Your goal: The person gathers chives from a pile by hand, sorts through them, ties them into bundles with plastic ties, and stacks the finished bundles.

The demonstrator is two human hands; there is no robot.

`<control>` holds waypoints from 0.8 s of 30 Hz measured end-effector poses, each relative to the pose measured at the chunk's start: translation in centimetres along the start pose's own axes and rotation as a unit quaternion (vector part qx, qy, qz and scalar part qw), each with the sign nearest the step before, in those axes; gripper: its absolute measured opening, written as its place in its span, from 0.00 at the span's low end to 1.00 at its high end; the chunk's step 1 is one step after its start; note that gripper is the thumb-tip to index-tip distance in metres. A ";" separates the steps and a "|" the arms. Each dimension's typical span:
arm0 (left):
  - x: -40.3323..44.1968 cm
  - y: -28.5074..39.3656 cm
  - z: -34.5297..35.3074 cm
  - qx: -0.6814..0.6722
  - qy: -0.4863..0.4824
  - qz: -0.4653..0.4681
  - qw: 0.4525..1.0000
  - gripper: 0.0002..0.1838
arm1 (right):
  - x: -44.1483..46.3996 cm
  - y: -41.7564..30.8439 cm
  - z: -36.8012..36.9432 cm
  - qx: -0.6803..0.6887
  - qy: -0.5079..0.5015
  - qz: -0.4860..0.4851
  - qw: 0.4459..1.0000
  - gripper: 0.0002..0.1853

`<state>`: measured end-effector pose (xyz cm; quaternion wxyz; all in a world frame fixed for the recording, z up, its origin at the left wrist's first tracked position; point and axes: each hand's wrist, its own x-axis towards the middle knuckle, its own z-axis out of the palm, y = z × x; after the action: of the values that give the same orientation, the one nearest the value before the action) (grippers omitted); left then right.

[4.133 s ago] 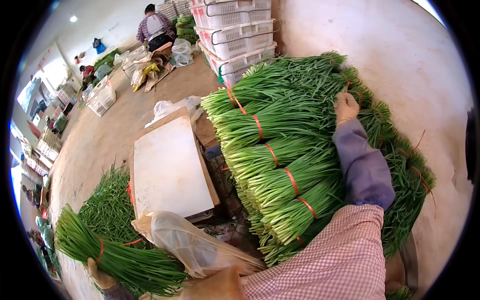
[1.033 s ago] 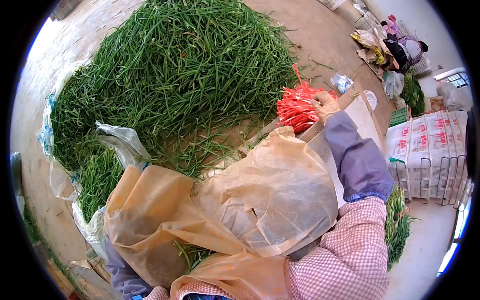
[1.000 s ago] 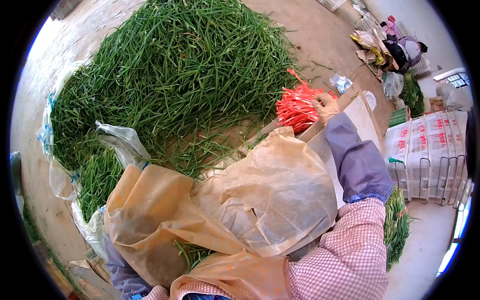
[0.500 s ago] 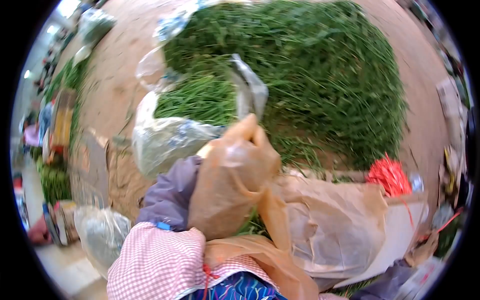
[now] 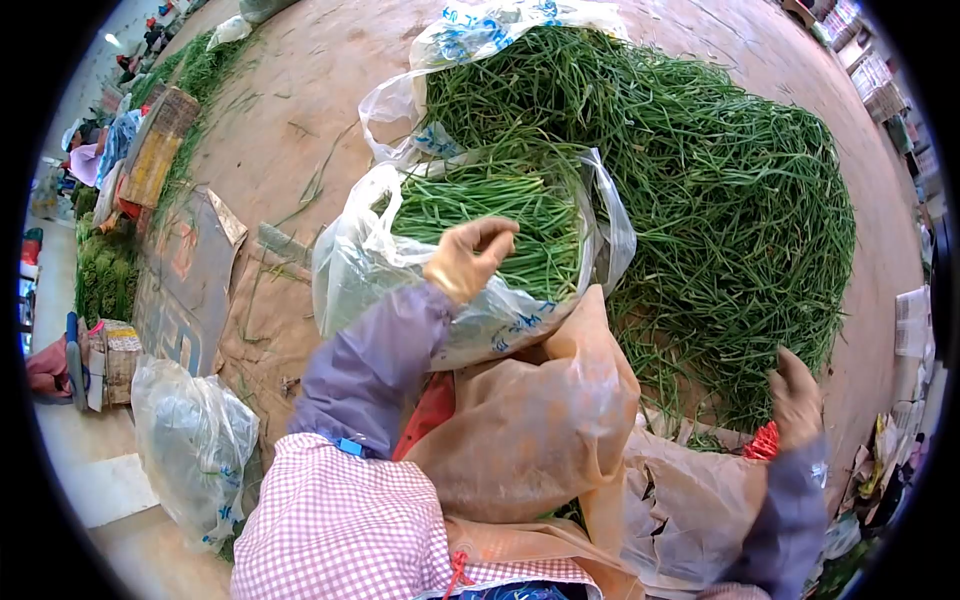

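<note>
My left hand [image 5: 468,260] hovers at the near side of a clear plastic bag [image 5: 375,290]. Its fingers are loosely curled with a gap between thumb and forefinger, and nothing shows in them. Inside the bag lie long thin chives [image 5: 540,225]. At the right, my right hand [image 5: 797,405] is at the near edge of a large heap of loose chives [image 5: 720,180], beside red plastic twine [image 5: 763,442]. Its fingers are extended and no object is visible in them. Brown translucent plastic [image 5: 530,430] drapes over my lap, in front of the bag.
Another clear plastic bag [image 5: 190,440] stands at the lower left. Flattened cardboard [image 5: 185,280] covers part of the floor. A yellowish crate [image 5: 160,145] and more greens [image 5: 105,275] are farther left. Stacked goods [image 5: 880,90] line the far right.
The brown plastic that rose around my left arm has dropped lower. My left hand now shows plainly over the bag. My right hand has come into view, and the camera view has shifted.
</note>
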<state>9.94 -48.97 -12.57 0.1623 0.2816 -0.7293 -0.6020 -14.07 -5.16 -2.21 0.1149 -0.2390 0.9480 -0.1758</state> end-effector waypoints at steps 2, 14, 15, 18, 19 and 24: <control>4.3 -0.3 -1.5 0.085 0.024 0.010 0.996 0.13 | 3.8 -10.0 5.9 0.105 -0.047 -0.136 0.984 0.18; 18.0 -8.6 -3.9 0.413 -0.205 -0.005 0.888 0.51 | 10.4 -23.7 32.5 0.279 -0.070 -0.376 0.881 0.10; 17.6 -8.7 -3.8 0.414 -0.199 0.010 0.888 0.48 | 10.2 -23.6 32.7 0.309 -0.056 -0.347 0.884 0.09; 18.4 -8.7 -4.3 0.287 -0.141 -0.065 0.945 0.45 | 10.5 -23.3 33.1 0.354 -0.068 -0.311 0.880 0.08; 18.8 -9.1 -4.7 0.290 -0.129 -0.049 0.947 0.44 | 10.6 -23.4 33.2 0.360 -0.069 -0.302 0.880 0.08; 16.3 -7.6 -3.1 0.478 -0.203 -0.089 0.850 0.47 | 10.7 -23.7 34.0 0.388 -0.065 -0.256 0.883 0.07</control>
<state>0.52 -62.17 -20.89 -0.1982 0.2596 -0.9155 -0.2348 -3.25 -39.44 -25.42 0.2113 -0.4203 0.7002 -0.5370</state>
